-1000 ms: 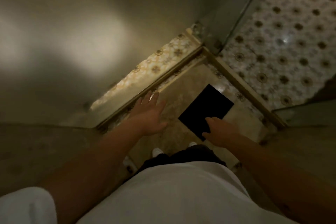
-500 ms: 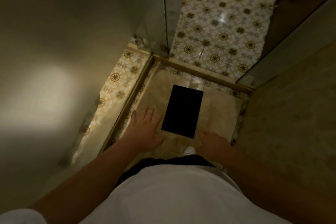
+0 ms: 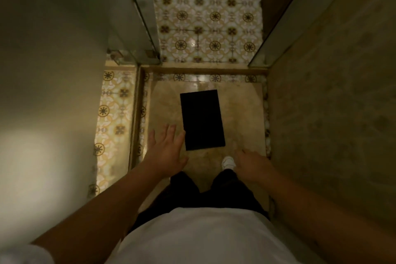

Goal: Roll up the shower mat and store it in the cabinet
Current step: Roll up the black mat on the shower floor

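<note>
A beige shower mat (image 3: 165, 100) lies flat on the floor of a narrow shower stall, below me. A plain black rectangle (image 3: 202, 119) covers its middle. My left hand (image 3: 167, 150) hangs above the mat's left side with fingers spread and holds nothing. Over the mat's near right part, my right hand (image 3: 251, 164) is held palm down with fingers loosely bent, and I see nothing in it. A white shoe (image 3: 228, 162) stands on the mat next to that hand. No cabinet is in view.
A pale wall (image 3: 53, 70) closes the left side, a glass panel (image 3: 137, 6) stands at the far left and a tiled wall (image 3: 332, 92) on the right. A raised sill (image 3: 203, 68) crosses ahead. Beyond it lies a patterned tile floor (image 3: 207, 17).
The view has swung so that the stall opening now lies straight ahead. Both hands have stayed low over the mat, the right one has drifted off the black rectangle to its right.
</note>
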The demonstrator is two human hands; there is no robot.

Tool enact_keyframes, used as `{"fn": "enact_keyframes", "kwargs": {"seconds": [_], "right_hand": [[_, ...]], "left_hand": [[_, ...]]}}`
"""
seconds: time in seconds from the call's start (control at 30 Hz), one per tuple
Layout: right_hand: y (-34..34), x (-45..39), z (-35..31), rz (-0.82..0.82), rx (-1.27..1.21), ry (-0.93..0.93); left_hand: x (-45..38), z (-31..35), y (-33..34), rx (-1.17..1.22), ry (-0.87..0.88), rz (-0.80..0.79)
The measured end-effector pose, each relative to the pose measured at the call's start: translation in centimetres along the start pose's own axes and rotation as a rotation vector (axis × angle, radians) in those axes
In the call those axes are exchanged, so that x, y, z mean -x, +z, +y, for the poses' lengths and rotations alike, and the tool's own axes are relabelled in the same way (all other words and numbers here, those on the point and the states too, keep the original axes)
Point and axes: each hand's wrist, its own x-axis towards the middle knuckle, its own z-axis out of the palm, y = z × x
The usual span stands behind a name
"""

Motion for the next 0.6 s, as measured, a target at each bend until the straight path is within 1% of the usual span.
{"fn": "enact_keyframes", "kwargs": {"seconds": [0.13, 0.3, 0.43, 0.53, 0.6], "right_hand": [[0.9, -1.6, -0.7, -0.042, -0.004, 0.052], [3.4, -4.7, -0.1, -0.071, -0.068, 0.042], [6.3, -9.8, 1.9, -0.104, -0.067, 0.036], [9.0, -15.8, 3.8, -0.105, -0.037, 0.028], [11.1, -20.4, 4.9, -0.106, -0.018, 0.019]], "left_hand": [[-2.0, -1.8, 1.4, -0.03, 0.029, -0.094], [-4.6, -2.2, 5.1, -0.006, 0.02, -0.154], [-7.5, -1.4, 11.4, 0.071, 0.004, -0.182], [-11.5, -1.0, 17.9, 0.105, 0.005, -0.267], [-15.0, -1.2, 22.3, 0.106, 0.013, -0.288]]}}
